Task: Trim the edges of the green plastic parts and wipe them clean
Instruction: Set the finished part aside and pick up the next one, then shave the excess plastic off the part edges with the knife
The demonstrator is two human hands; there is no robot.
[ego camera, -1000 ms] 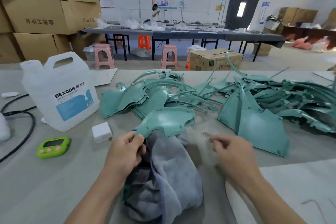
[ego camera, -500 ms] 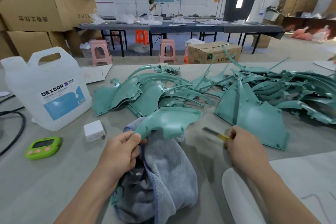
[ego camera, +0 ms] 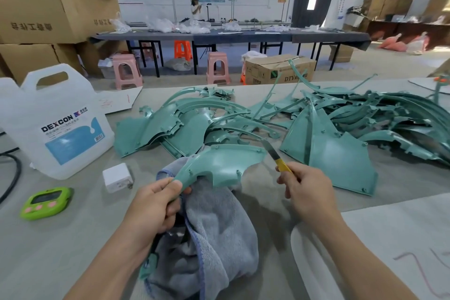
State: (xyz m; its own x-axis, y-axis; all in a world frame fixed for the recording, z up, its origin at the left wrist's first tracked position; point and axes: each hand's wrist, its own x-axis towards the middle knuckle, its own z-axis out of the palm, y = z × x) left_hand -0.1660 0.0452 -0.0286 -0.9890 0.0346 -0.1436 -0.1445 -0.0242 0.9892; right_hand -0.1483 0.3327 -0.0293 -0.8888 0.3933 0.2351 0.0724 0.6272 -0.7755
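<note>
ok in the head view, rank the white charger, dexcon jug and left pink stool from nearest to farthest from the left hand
1. White charger, on the table just left of the left hand.
2. DEXCON jug, farther left and back on the table.
3. Left pink stool, standing beyond the table.

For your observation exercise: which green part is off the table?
The curved panel the left hand pinches over the grey towel; all other parts lie on the table.
</note>
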